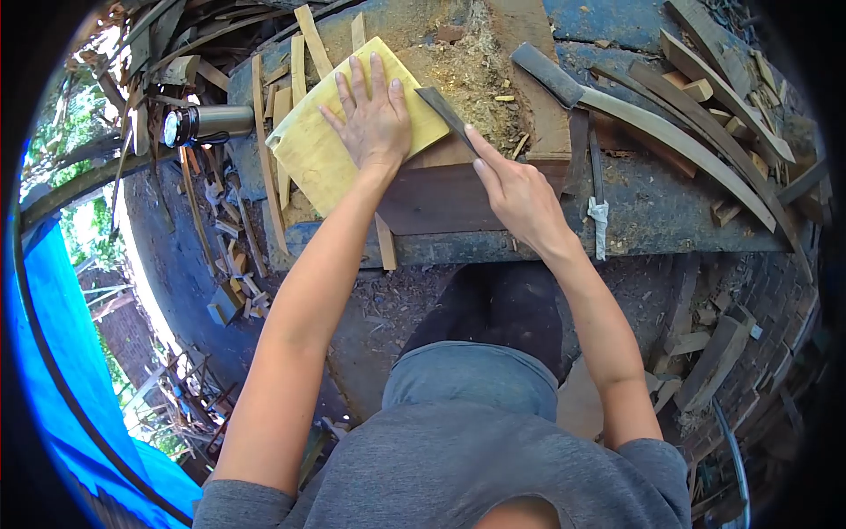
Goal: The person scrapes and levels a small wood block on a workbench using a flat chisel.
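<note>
My left hand [377, 126] lies flat with fingers spread on a yellow wooden board [313, 163], pressing it against the workbench. In my right hand [524, 201] is a dark flat metal blade [443, 109], with the index finger stretched along it. Its far end reaches the board's right edge; whether it touches is hard to tell. My right palm hides the blade's near end. Under the board's right part sits a thick dark wooden block [441, 201], its top rough and strewn with chips.
A long curved blade with a dark handle [546, 75] lies right of the block. Nearby is a thin tool with a white-wrapped end [599, 227]. Wood strips [268, 159] and a metal flask [211, 123] are at left. Offcuts [718, 348] pile up right; a blue tarp [66, 344] hangs left.
</note>
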`<action>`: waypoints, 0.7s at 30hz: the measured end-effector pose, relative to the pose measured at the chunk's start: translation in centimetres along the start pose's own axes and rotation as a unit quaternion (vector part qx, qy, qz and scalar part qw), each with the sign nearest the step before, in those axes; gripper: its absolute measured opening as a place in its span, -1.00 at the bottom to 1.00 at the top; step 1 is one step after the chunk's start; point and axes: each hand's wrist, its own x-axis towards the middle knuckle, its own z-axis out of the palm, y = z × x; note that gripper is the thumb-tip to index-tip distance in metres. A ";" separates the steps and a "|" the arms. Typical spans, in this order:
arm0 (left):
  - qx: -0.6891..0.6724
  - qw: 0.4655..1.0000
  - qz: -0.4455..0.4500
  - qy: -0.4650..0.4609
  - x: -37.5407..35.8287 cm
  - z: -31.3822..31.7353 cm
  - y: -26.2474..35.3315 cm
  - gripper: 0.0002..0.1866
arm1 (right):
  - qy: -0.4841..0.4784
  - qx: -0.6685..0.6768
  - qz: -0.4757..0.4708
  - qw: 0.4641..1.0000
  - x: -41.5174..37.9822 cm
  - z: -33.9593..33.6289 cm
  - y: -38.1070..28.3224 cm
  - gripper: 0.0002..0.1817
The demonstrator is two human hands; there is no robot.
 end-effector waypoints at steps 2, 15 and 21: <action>0.009 1.000 0.004 -0.009 0.0 -0.2 0.0 -0.38 | 0.013 -0.006 -0.015 1.000 -0.5 0.2 0.1 -0.47; 0.006 0.999 0.013 -0.030 0.1 -0.6 -0.1 -0.37 | 0.053 -0.160 -0.040 0.985 -2.2 0.9 -0.3 -0.45; -0.006 1.000 -0.006 -0.006 -0.2 -0.4 0.3 -0.38 | 0.094 -0.187 -0.040 0.977 0.4 2.1 -1.0 -0.45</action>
